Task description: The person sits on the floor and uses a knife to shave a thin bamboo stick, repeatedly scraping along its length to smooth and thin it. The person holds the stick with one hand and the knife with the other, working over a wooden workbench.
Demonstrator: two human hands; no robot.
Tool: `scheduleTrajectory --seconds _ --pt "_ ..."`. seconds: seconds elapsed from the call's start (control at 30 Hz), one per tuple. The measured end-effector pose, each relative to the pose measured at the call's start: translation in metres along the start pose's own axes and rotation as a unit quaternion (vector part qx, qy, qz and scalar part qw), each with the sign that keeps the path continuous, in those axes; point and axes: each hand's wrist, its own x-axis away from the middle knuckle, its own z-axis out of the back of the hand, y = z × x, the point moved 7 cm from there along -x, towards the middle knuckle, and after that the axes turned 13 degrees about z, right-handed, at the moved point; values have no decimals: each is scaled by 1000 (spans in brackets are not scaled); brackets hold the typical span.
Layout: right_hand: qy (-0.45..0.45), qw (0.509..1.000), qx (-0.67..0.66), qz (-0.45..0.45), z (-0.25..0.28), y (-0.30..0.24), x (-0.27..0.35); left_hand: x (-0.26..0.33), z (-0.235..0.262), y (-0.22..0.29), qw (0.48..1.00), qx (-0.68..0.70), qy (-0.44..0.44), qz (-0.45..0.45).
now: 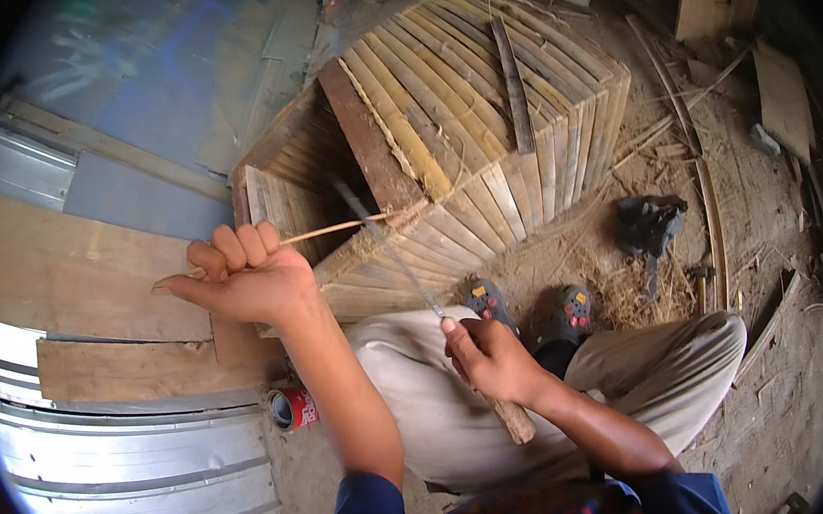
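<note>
1. Head view: the left hand (252,276), wrist turned up, has its fingers curled closed around a thin stick (321,231), with the thumb pointing out to the left.
2. The stick slants slightly upward from that fist toward the right, in front of the crate's dark opening; its far end is near the brown board (362,139) at the edge of the opening.
3. The right hand (487,358) is clamped around the wooden handle of a knife (512,422), thumb on top near the blade (414,281).
4. The blade points up and to the left, blurred toward its tip, and crosses the line of the stick; whether the two touch, I cannot tell.
5. Beyond both hands, the crate (483,182) of narrow wooden slats lies on the dirt floor, with a dark strip (514,91) resting on it.
6. A red can (294,407) lies left of the person's pale trousers (657,377).
7. Two dark shoes (575,311) show between the knees and the crate.
8. To their right are a black bundle (649,224), dry shavings (631,298) and a hammer (701,276) beside a long curved strip (704,192).
</note>
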Motion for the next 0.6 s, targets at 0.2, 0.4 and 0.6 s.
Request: scheduleTrajectory --seconds 0.2,0.4,0.6 --pt "66 997 31 13 9 3 7 -2 -3 0 1000 -5 -8 -5" --pt "70 997 31 32 15 -1 2 -1 -2 3 999 -25 4 -21" --pt "7 996 16 92 -6 -30 10 4 -9 0 997 -64 -3 -53"
